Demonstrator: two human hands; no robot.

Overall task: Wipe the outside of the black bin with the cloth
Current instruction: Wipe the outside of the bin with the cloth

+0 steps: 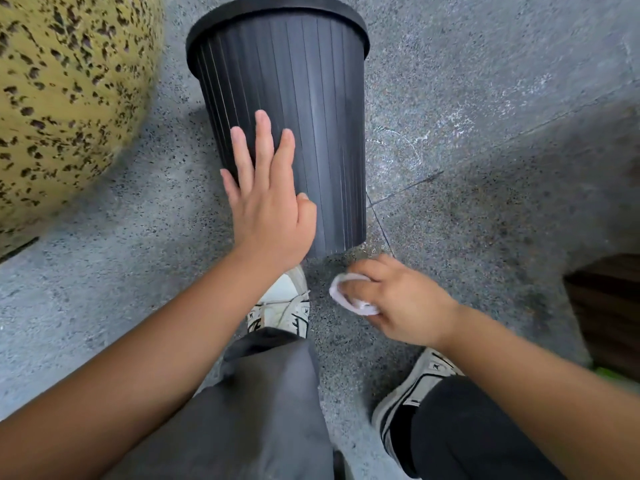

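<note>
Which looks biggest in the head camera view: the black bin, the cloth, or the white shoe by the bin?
1. black bin
2. white shoe, partly hidden by the trouser leg
3. cloth, bunched in the right hand

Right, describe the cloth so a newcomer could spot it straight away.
Start at the tall ribbed black bin lying on the speckled grey floor. Just below its narrow end, the right hand is closed around a small bunched cloth. It is the only pale, soft thing there besides the laced shoes.
</note>
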